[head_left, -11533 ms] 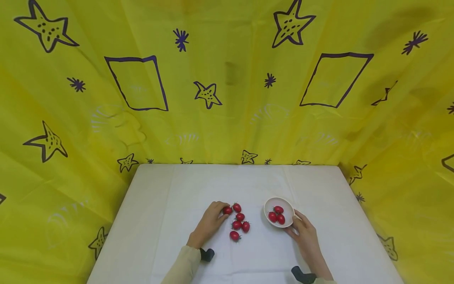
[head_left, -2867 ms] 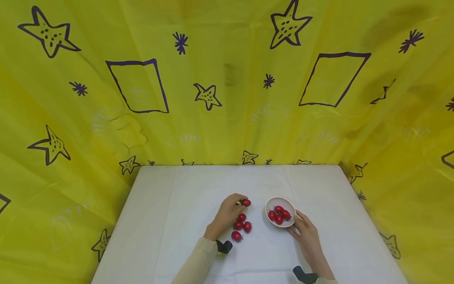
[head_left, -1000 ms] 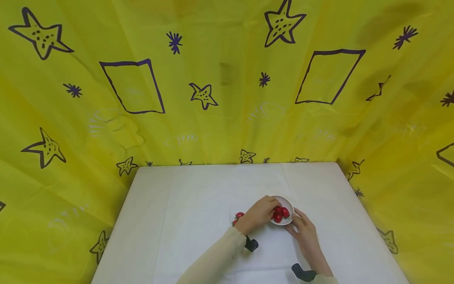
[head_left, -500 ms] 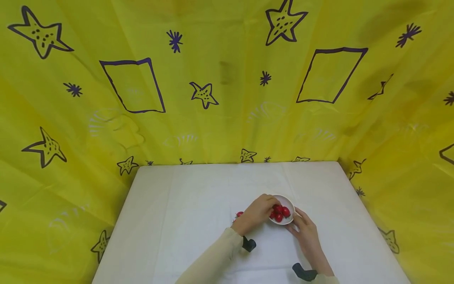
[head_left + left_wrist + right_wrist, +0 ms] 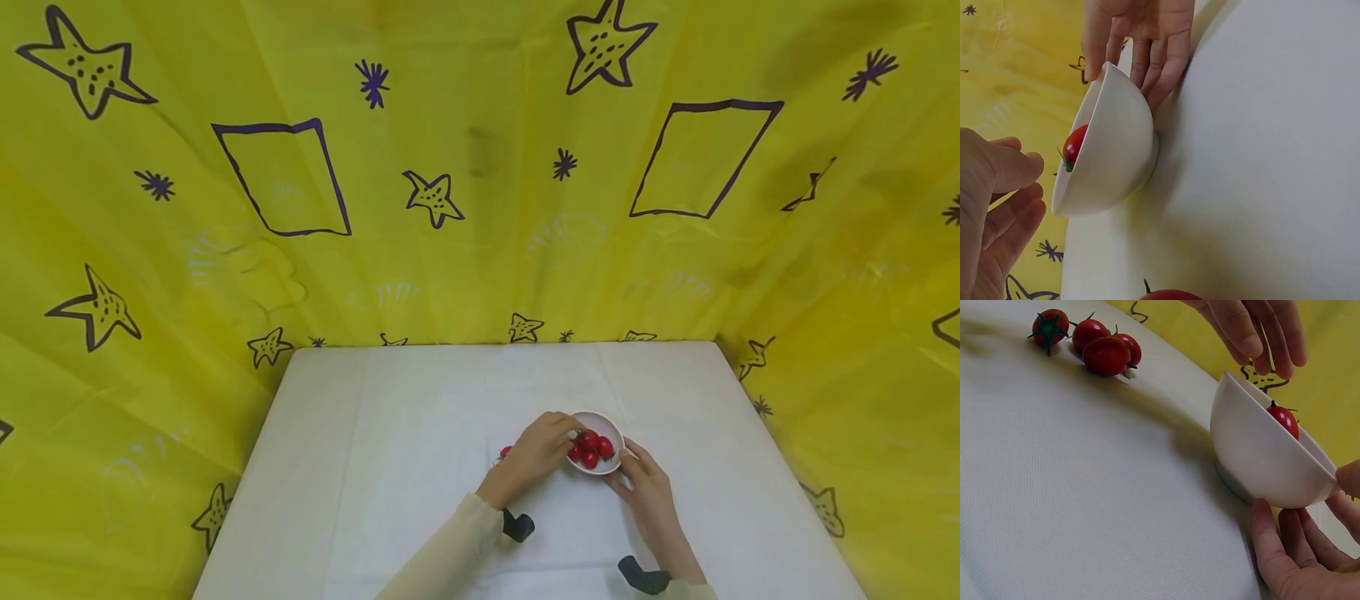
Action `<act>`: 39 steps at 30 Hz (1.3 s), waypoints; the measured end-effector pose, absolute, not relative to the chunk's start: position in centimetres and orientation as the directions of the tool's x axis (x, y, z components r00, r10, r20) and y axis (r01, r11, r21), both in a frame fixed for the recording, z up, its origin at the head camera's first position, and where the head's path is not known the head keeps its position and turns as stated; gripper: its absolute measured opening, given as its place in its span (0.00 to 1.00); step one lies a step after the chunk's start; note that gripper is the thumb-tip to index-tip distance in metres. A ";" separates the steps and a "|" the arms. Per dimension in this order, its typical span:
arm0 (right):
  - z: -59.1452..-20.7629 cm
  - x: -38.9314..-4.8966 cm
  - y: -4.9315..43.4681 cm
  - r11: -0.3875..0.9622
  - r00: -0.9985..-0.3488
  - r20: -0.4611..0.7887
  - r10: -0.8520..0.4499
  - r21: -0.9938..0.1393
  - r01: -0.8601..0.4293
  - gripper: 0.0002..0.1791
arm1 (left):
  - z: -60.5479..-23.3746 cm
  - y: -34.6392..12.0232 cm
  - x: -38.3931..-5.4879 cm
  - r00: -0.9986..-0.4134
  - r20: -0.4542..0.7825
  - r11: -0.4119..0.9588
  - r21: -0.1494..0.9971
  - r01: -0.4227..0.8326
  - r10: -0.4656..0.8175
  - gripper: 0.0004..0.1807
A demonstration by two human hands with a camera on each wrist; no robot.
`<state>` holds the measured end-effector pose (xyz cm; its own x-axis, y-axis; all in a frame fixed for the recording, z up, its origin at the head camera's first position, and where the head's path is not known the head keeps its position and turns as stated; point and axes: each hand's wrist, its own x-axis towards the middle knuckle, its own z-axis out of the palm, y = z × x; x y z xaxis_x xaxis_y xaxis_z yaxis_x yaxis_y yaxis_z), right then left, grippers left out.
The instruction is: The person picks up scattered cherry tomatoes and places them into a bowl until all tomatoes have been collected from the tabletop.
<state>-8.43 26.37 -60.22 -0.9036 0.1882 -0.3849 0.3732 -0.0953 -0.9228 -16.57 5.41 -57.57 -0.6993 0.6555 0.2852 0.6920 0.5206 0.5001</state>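
My right hand (image 5: 647,492) grips the white bowl (image 5: 607,426) at its right side, thumb on the rim and fingers beneath, as the right wrist view shows. In the bowl lies a pile of several red cherry tomatoes (image 5: 590,459). My left hand (image 5: 534,452) hovers over the bowl's left rim. Its loosely bent fingers hold nothing in the left wrist view. Several more cherry tomatoes (image 5: 1107,356) with green stems lie on the cloth left of the bowl. In the head view the left hand and forearm hide most of these.
A white cloth covers the table (image 5: 420,400). Yellow sheeting (image 5: 480,275) with drawn stars and frames rises behind the table and along both sides. A dark camera mount (image 5: 517,526) sits at the left wrist, and another mount (image 5: 643,576) at the right.
My left hand carried a cherry tomato from the table to the bowl and let it go there. Over the last half second it has drawn slightly left. The right hand still holds the bowl.
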 end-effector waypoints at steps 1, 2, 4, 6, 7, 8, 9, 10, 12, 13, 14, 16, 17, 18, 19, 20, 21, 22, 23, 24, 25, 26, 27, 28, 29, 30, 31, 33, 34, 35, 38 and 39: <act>-60.2 -8.4 26.4 -0.092 -0.904 -0.385 0.188 -0.923 0.374 0.31 | -57.6 5.3 -16.4 -0.704 0.285 0.516 0.515 0.685 0.650 0.16; -60.3 -8.5 26.4 -0.089 -0.903 -0.386 0.188 -0.923 0.375 0.32 | -57.6 5.1 -16.3 -0.707 0.288 0.512 0.524 0.681 0.646 0.16; -60.3 -8.5 26.5 -0.084 -0.904 -0.386 0.185 -0.922 0.377 0.32 | -57.6 4.7 -16.0 -0.720 0.278 0.500 0.562 0.659 0.636 0.17; -60.3 -8.5 26.5 -0.088 -0.902 -0.389 0.186 -0.921 0.379 0.32 | -57.7 4.4 -15.6 -0.728 0.279 0.493 0.582 0.647 0.626 0.17; -60.4 -8.5 26.5 -0.092 -0.902 -0.389 0.186 -0.921 0.379 0.32 | -57.7 4.2 -15.5 -0.732 0.285 0.487 0.593 0.641 0.618 0.17; -60.4 -8.5 26.5 -0.096 -0.902 -0.390 0.185 -0.921 0.378 0.32 | -57.7 3.9 -15.3 -0.736 0.294 0.479 0.603 0.638 0.610 0.16; -60.4 -8.4 26.5 -0.101 -0.902 -0.390 0.185 -0.921 0.377 0.31 | -57.8 3.7 -15.1 -0.744 0.295 0.473 0.619 0.627 0.599 0.16; -60.4 -8.4 26.5 -0.103 -0.903 -0.389 0.184 -0.921 0.376 0.31 | -57.8 3.5 -15.0 -0.751 0.296 0.472 0.627 0.619 0.590 0.17; -60.4 -8.4 26.5 -0.107 -0.903 -0.389 0.182 -0.921 0.375 0.32 | -57.9 2.9 -14.6 -0.770 0.284 0.477 0.648 0.594 0.572 0.17; -60.4 -8.4 26.5 -0.105 -0.903 -0.389 0.181 -0.921 0.375 0.32 | -58.0 2.5 -14.5 -0.778 0.273 0.484 0.655 0.581 0.565 0.17; -60.4 -8.4 26.5 -0.103 -0.903 -0.390 0.180 -0.921 0.377 0.33 | -58.0 2.2 -14.3 -0.787 0.259 0.495 0.657 0.569 0.561 0.17; -60.4 -8.3 26.5 -0.107 -0.904 -0.389 0.180 -0.921 0.375 0.33 | -58.0 1.5 -14.1 -0.800 0.232 0.517 0.657 0.549 0.554 0.18; -60.3 -8.3 26.5 -0.110 -0.903 -0.389 0.182 -0.921 0.374 0.33 | -58.0 1.2 -14.0 -0.804 0.219 0.525 0.658 0.540 0.552 0.17; -60.3 -8.3 26.6 -0.105 -0.902 -0.390 0.182 -0.920 0.377 0.33 | -58.0 0.8 -14.0 -0.808 0.211 0.527 0.663 0.532 0.551 0.17; -60.3 -8.3 26.6 -0.105 -0.902 -0.392 0.184 -0.920 0.378 0.33 | -58.0 0.5 -14.0 -0.811 0.202 0.528 0.668 0.524 0.549 0.16; -60.3 -8.3 26.6 -0.102 -0.902 -0.391 0.186 -0.920 0.378 0.33 | -58.0 0.1 -13.9 -0.814 0.194 0.526 0.677 0.515 0.547 0.16; -60.3 -8.3 26.6 -0.101 -0.903 -0.388 0.186 -0.922 0.375 0.33 | -58.0 -0.3 -13.9 -0.817 0.189 0.521 0.687 0.506 0.545 0.16; -60.3 -8.3 26.6 -0.098 -0.903 -0.388 0.186 -0.921 0.376 0.33 | -58.1 -0.7 -13.9 -0.820 0.183 0.522 0.691 0.500 0.542 0.16; -60.3 -8.3 26.6 -0.096 -0.903 -0.389 0.183 -0.921 0.378 0.33 | -58.2 -1.0 -13.9 -0.823 0.175 0.522 0.698 0.490 0.540 0.16; -60.4 -8.3 26.6 -0.093 -0.902 -0.393 0.181 -0.920 0.382 0.33 | -58.3 -1.4 -13.9 -0.827 0.167 0.525 0.701 0.483 0.538 0.16; -60.4 -8.3 26.6 -0.094 -0.901 -0.395 0.178 -0.919 0.384 0.33 | -58.4 -1.8 -13.8 -0.831 0.157 0.535 0.698 0.476 0.534 0.15; -60.4 -8.3 26.6 -0.097 -0.901 -0.395 0.177 -0.918 0.384 0.33 | -58.4 -2.1 -13.8 -0.834 0.147 0.546 0.693 0.471 0.533 0.15; -60.4 -8.3 26.6 -0.099 -0.901 -0.396 0.174 -0.918 0.384 0.33 | -58.5 -2.4 -13.8 -0.835 0.141 0.558 0.684 0.470 0.531 0.15; -60.4 -8.4 26.6 -0.099 -0.901 -0.398 0.174 -0.917 0.386 0.33 | -58.6 -2.7 -13.8 -0.839 0.133 0.571 0.675 0.467 0.528 0.16; -60.4 -8.4 26.6 -0.096 -0.902 -0.395 0.173 -0.918 0.384 0.33 | -58.6 -2.9 -13.8 -0.843 0.125 0.580 0.672 0.460 0.524 0.16; -60.4 -8.4 26.6 -0.093 -0.902 -0.395 0.173 -0.918 0.385 0.33 | -58.6 -3.2 -13.8 -0.847 0.118 0.594 0.662 0.457 0.519 0.16; -60.4 -8.4 26.6 -0.092 -0.903 -0.394 0.174 -0.919 0.383 0.33 | -58.6 -3.2 -13.8 -0.849 0.116 0.604 0.653 0.457 0.516 0.16; -60.3 -8.3 26.7 -0.092 -0.905 -0.387 0.177 -0.922 0.377 0.33 | -58.6 -3.3 -13.8 -0.854 0.113 0.624 0.634 0.456 0.508 0.16; -60.3 -8.3 26.8 -0.091 -0.905 -0.386 0.178 -0.922 0.376 0.33 | -58.6 -3.4 -13.8 -0.858 0.110 0.636 0.626 0.452 0.502 0.16; -60.3 -8.2 26.8 -0.088 -0.905 -0.385 0.178 -0.923 0.375 0.33 | -58.6 -3.3 -13.9 -0.864 0.106 0.647 0.619 0.445 0.493 0.15; -60.2 -8.0 26.9 -0.079 -0.906 -0.382 0.183 -0.924 0.374 0.33 | -58.6 -3.1 -13.8 -0.879 0.087 0.673 0.610 0.418 0.468 0.15; -60.1 -7.9 26.9 -0.073 -0.904 -0.384 0.186 -0.923 0.377 0.32 | -58.7 -3.0 -13.8 -0.884 0.080 0.675 0.616 0.407 0.461 0.14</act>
